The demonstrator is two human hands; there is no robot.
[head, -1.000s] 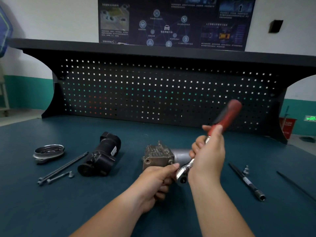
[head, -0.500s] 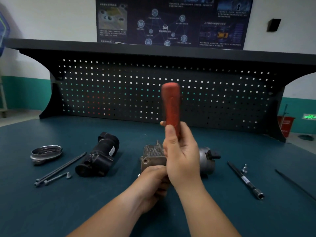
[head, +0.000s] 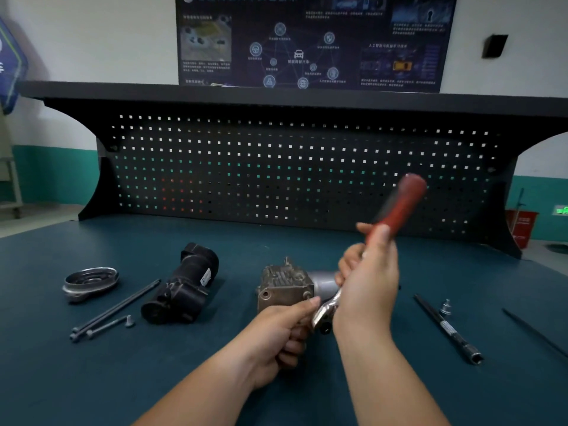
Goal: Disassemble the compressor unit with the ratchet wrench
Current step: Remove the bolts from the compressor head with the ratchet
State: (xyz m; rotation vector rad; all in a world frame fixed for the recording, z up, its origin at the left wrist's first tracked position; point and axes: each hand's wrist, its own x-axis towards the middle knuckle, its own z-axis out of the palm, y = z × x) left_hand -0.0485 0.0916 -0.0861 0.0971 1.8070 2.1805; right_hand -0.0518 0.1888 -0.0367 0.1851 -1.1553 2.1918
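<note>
The compressor unit [head: 284,285], a grimy metal block with a grey cylinder behind it, lies at the middle of the dark blue bench. My right hand [head: 367,287] grips the ratchet wrench [head: 396,210] by its red handle, which tilts up and to the right. The chrome wrench head [head: 322,315] sits at the unit's near right corner. My left hand [head: 281,332] curls round the unit's near end, thumb beside the wrench head. The fastener under the head is hidden.
A black motor housing [head: 184,287] lies left of the unit, with two long bolts [head: 113,312] and a round metal cover [head: 90,281] further left. An extension bar [head: 447,329] and a small bolt [head: 445,305] lie on the right. A pegboard back panel [head: 292,167] closes the bench's far side.
The red handle has swung from upright back to the right, to about where it was a second ago. My left hand stays on the unit.
</note>
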